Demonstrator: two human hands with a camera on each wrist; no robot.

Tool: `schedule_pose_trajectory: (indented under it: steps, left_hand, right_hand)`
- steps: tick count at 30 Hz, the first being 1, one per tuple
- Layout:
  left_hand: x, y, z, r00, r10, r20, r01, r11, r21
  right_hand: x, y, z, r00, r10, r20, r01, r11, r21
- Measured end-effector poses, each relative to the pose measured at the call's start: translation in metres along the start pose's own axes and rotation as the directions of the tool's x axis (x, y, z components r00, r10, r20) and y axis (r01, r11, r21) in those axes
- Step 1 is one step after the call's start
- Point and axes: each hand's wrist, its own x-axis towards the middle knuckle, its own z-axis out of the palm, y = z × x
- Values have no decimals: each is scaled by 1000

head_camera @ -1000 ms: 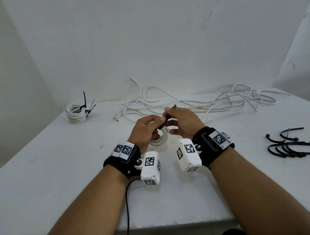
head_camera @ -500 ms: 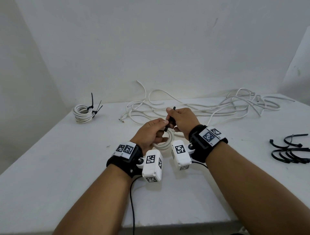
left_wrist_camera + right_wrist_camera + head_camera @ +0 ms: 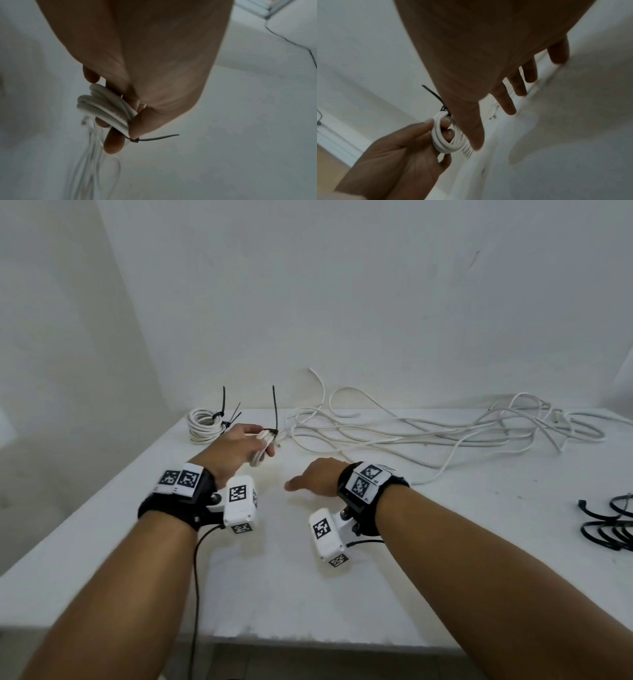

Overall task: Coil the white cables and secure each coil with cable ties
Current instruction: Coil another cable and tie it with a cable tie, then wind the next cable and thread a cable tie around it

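Note:
My left hand grips a small white cable coil above the table's back left, fingers curled through its loop. A black cable tie is cinched round the coil, its tail sticking straight up. The left wrist view shows the coil between thumb and fingers, the tie's head and tail jutting right. My right hand hovers over the table's middle, fingers spread and holding nothing. In the right wrist view its fingers are straight, with the coil in the other hand below.
A finished tied coil lies at the back left by the wall. Loose white cables sprawl across the back of the table. Several black cable ties lie at the right edge. Walls close the back and left.
The right hand let go of the tie and dropped back toward the middle. The left hand carried the tied coil up and to the back left, toward the finished coil.

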Motion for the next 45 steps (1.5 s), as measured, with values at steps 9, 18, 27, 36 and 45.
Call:
schedule_pose_trajectory:
  steps: [9, 18, 27, 36, 45]
  left_hand:
    - [36, -26, -87, 987, -90, -135, 152, 804, 575]
    - [87, 0, -112, 886, 233, -402, 206, 578, 789]
    - [137, -9, -107, 931, 192, -310, 240, 317, 917]
    - [140, -24, -110, 932, 230, -282, 225, 245, 943]
    - [131, -29, -111, 916, 271, -297, 213, 301, 930]
  right_hand:
    - [12, -12, 20, 994, 107, 34, -93, 953, -288]
    - [31, -4, 31, 994, 106, 8, -98, 944, -315]
    - [36, -4, 33, 992, 126, 32, -115, 964, -239]
    - [35, -5, 30, 992, 123, 39, -110, 966, -233]
    - [35, -4, 32, 993, 115, 36, -104, 971, -213]
